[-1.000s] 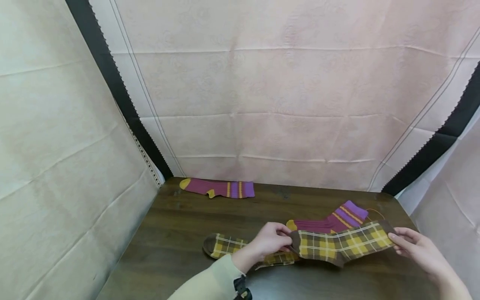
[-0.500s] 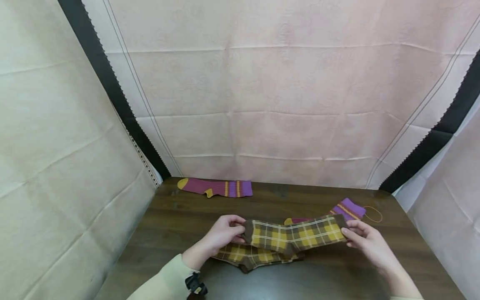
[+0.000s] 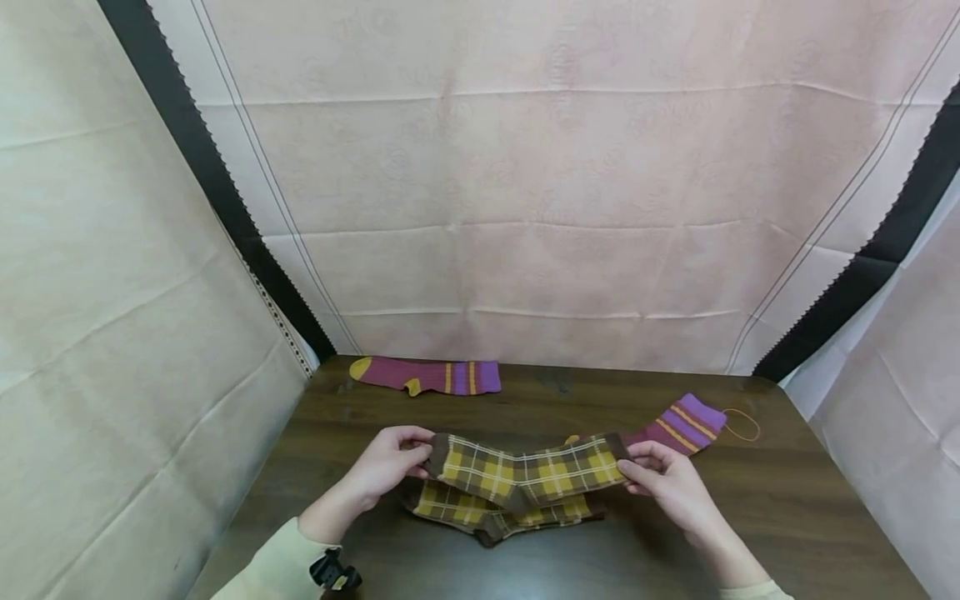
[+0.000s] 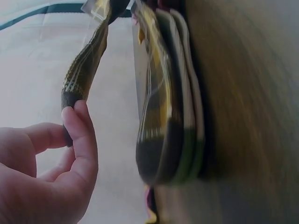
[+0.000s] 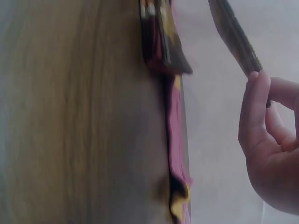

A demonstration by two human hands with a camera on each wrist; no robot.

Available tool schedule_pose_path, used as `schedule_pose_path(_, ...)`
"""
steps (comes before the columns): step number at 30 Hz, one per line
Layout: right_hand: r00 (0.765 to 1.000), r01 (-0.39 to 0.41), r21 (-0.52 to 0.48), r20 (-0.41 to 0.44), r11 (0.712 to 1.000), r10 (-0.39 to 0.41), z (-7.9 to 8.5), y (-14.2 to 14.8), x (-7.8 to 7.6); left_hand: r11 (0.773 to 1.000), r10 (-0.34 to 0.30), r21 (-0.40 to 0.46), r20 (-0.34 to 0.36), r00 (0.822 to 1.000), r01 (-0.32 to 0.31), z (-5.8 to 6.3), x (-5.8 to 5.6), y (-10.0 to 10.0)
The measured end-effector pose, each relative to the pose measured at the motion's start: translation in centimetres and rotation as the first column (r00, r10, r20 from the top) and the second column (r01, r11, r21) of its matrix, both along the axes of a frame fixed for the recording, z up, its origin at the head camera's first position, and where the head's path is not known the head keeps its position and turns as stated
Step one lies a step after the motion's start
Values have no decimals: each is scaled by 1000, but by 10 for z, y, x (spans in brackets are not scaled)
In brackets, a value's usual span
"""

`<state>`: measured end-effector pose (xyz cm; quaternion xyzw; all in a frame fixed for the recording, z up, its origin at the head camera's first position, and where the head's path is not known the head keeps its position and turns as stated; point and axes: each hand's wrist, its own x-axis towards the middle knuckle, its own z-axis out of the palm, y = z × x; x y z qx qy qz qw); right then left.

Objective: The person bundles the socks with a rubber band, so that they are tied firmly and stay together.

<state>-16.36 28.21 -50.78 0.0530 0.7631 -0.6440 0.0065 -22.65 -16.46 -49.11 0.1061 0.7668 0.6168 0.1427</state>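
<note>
A yellow and brown plaid sock (image 3: 491, 471) is stretched sideways between both hands. My left hand (image 3: 382, 468) pinches its dark brown left end. At the other end, my right hand (image 3: 671, 487) pinches the brown edge between thumb and fingers. Below hangs no other held thing: a second plaid sock (image 3: 450, 506) lies under it, partly covered in the head view. In the left wrist view that lower plaid sock (image 4: 154, 121) tops a small stack, with beige and green layers (image 4: 189, 135) beneath. The held sock (image 5: 236, 39) is well above the stack in the right wrist view.
A maroon and purple striped sock (image 3: 678, 425) lies behind the held one, partly hidden, with a thin orange loop (image 3: 744, 425) at its cuff. Another such sock (image 3: 427, 375) lies along the back edge of the brown table (image 3: 360, 567). Pale cloth walls (image 3: 480, 275) surround the table.
Both hands have moved left, carrying the plaid sock from the right to over the lower plaid sock. More of the maroon and purple sock's cuff shows now than half a second ago.
</note>
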Motion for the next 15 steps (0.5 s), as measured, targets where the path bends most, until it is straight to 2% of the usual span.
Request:
schedule_pose_path(4, 1000, -10, -1, 1, 1000, 10, 0, -12, 0, 999, -6, -38, 11, 1000, 6, 0, -2, -12)
schedule_pose_path(8, 998, -57, -1, 1, 998, 57, -2, -19, 1, 998, -8, -60, 47, 999, 11, -7, -2, -24)
schedule_pose_path(12, 994, -113, -6, -7, 994, 113, -7, -23, 2, 998, -13, -62, 78, 997, 18, -12, -1, -31)
schedule_pose_path(15, 992, -128, -2, -6, 992, 128, -10, -24, 2, 998, -27, -50, 87, 996, 31, -15, -1, -32)
